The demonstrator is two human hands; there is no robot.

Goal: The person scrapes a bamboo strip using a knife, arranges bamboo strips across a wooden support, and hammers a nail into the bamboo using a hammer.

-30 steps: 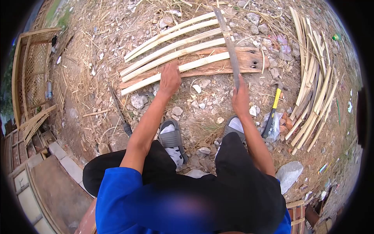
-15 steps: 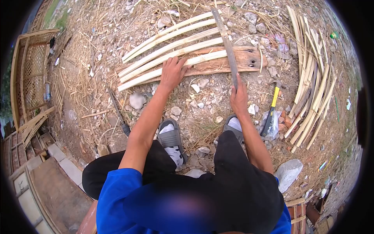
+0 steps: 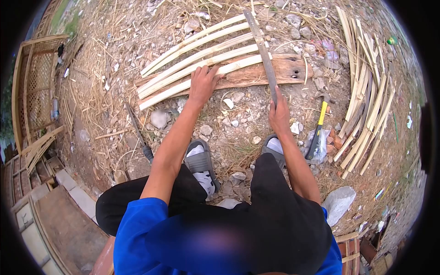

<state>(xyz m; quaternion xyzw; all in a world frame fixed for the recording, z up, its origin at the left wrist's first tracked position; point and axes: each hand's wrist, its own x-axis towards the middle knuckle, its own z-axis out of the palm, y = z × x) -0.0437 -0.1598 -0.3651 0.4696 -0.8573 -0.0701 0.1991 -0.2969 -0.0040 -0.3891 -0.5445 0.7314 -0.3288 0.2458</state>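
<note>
My left hand is closed over the nearest of several pale split bamboo strips, its fingers on the strip's upper side. These strips lie side by side, partly across a rough brown wooden plank. My right hand grips the near end of a long flat grey strip, whose material I cannot make out. The grey strip points away from me and lies across the right ends of the bamboo strips.
A yellow-and-black-handled hammer lies right of my right foot, beside a clear plastic bag. More bamboo strips are piled at far right. A dark-handled blade lies at left. Stones, including a big grey one, dot the ground.
The grey strip has shifted slightly left along with my right hand. The nearest bamboo strip has turned a little, its right end now showing just past the grey strip.
</note>
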